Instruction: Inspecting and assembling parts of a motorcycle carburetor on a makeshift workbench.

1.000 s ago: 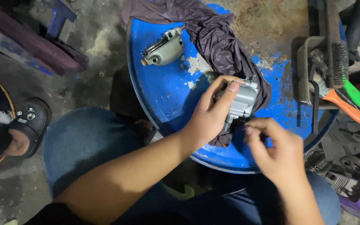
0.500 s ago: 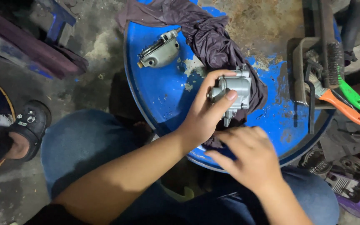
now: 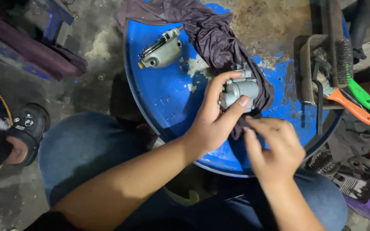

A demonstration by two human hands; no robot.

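Observation:
My left hand (image 3: 214, 119) grips a small grey metal engine part (image 3: 240, 87), a carburettor-like body, just above the top of a blue drum (image 3: 172, 107). A dark purple rag (image 3: 213, 36) lies under and around that part and trails to the drum's far edge. My right hand (image 3: 275, 149) is right below the part, fingers curled and pinched at the rag's lower edge; whether it holds something small is hidden. A second grey metal part (image 3: 161, 51), a rounded cover, lies on the drum at the far left.
A rusty metal tray (image 3: 307, 68) at the right holds a wire brush, an orange-handled tool (image 3: 350, 107) and a green-handled tool (image 3: 360, 94). Another person's foot in a black sandal (image 3: 24, 132) is at the left. Scattered parts lie on the floor at the lower right.
My left hand has turned the grey part and kept hold of it. My right hand came up from the drum's near edge and now pinches at the rag just under the part.

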